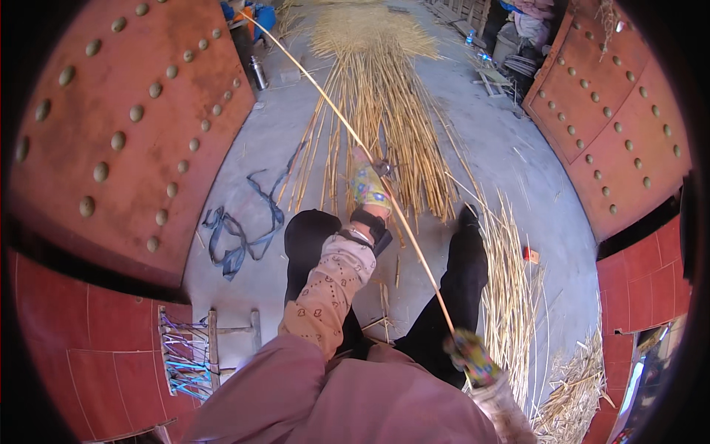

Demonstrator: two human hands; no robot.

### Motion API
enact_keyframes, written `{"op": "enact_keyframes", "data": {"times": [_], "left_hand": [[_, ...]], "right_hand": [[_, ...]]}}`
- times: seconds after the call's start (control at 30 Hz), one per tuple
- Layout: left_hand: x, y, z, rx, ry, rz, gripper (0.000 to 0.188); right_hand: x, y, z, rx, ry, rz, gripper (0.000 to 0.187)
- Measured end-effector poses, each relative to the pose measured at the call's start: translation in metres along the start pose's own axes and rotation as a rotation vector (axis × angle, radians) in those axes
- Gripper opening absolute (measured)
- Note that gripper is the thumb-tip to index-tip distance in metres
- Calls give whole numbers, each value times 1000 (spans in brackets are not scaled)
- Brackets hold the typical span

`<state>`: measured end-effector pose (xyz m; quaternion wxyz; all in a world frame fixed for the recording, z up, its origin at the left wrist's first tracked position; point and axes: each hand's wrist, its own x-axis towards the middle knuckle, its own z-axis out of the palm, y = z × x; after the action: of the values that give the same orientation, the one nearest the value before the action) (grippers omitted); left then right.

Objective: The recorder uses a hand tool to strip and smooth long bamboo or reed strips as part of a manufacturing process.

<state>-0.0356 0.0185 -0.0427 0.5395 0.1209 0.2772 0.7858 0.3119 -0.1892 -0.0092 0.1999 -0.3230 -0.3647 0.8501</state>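
A long pale reed stalk (418,251) slants across the view from far left down to the near right. My left hand (369,186), in a patterned glove, is closed around its middle. A small dark piece, perhaps a tool, (383,169) sits against the stalk at that hand; its kind is unclear. My right hand (473,358), gloved too and slightly blurred, is closed on the stalk's near end. Beyond my left hand, a large spread of reed stalks (392,118) lies on the floor. Beside my right leg lies a pile of paler stalks (506,303).
Two studded red doors (140,111) (614,111) stand open at either side. A dark crumpled strap (240,233) lies on the floor at left, near a strung stool (213,355). A metal flask (258,72), a small orange-red box (531,255) and loose husks (577,392) are around.
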Motion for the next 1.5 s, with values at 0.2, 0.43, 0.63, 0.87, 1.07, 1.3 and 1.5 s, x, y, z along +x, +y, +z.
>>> {"op": "enact_keyframes", "data": {"times": [0.2,0.43,0.63,0.87,1.07,1.3,1.5], "left_hand": [[-75,-7,75,-155,327,-257,45],[-99,-42,76,1,110,-357,44],[-6,-27,-36,-10,80,-224,43],[-105,-45,51,138,366,-256,45],[-100,-72,50,154,290,-283,46],[-40,-40,1,94,548,-281,47],[-126,-74,56,57,363,-467,47]], "right_hand": [[-32,-27,15,98,90,130,33],[88,-77,59,-59,216,-48,23],[-18,-12,36,41,147,92,27],[3,-54,50,33,219,228,29],[84,-70,42,3,71,22,24],[-59,-7,16,149,190,418,22],[15,-65,37,-251,-26,-3,38]]}}
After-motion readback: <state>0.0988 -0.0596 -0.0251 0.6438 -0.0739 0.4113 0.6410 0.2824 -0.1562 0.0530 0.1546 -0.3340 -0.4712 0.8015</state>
